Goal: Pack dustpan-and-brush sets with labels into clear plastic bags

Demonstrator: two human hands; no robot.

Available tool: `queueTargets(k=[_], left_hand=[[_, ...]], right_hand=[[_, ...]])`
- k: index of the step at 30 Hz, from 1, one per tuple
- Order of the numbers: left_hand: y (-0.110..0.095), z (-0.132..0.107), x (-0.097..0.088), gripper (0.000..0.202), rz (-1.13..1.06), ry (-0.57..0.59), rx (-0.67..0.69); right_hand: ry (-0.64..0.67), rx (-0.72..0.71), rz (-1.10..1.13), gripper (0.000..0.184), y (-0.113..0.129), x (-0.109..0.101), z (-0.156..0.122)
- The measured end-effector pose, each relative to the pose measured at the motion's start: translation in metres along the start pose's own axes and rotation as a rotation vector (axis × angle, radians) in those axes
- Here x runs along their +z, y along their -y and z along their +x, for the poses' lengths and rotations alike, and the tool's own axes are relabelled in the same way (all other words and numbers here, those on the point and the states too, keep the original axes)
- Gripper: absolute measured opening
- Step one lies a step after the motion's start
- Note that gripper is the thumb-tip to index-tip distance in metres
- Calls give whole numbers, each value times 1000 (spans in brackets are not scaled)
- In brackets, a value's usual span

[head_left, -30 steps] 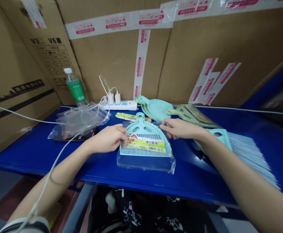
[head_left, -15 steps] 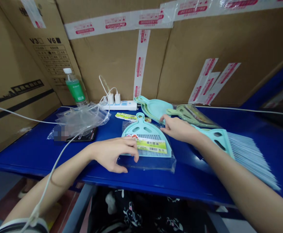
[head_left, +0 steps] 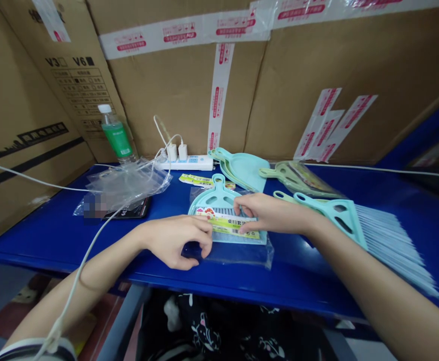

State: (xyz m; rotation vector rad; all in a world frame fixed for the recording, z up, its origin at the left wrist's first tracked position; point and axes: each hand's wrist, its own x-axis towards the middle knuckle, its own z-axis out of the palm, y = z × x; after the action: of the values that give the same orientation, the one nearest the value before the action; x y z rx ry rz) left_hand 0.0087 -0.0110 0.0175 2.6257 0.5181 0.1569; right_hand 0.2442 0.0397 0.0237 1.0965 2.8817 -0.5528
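Observation:
In front of me a light blue dustpan point(head_left: 198, 203) and brush set lies in a clear plastic bag point(head_left: 238, 255), its handle pointing away. Across it sits a yellow-green paper label point(head_left: 225, 224) with red mushroom pictures. My left hand point(head_left: 179, 239) rests at the bag's near left corner, fingers curved and thumb apart. Over the label's right part is my right hand point(head_left: 259, 213), its bent fingers and thumb spread apart, covering some print. Whether its fingertips press on the label, I cannot tell.
Behind lie stacked dustpans point(head_left: 247, 168) and a bagged green set point(head_left: 302, 178). Loose brushes point(head_left: 388, 245) are at the right. Clear bags point(head_left: 125, 185), a bottle point(head_left: 117, 138), a power strip point(head_left: 196, 163) and a spare label point(head_left: 200, 180) stand back left. A white cable point(head_left: 80, 271) crosses my left arm.
My right hand has moved left and nearer, from beside the dustpan's handle to over the label. My left hand has barely moved. The label appears slightly shifted.

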Motion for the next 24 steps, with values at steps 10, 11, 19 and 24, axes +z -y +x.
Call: queueTargets(k=[10,11,19,24], left_hand=[[2,1,1,7,131,-149,-27],[3,1,1,7,173,-169,-34],[5,2,3,18,332,-252,-26],[4,2,4,22,390,-293,34]], right_hand=[[32,-47,44,43,4,0,-3],[40,-62,48,44,6,0,-3],[40,-186,-29,16,17,2,-10],[37,-199,21,19,17,1,-10]])
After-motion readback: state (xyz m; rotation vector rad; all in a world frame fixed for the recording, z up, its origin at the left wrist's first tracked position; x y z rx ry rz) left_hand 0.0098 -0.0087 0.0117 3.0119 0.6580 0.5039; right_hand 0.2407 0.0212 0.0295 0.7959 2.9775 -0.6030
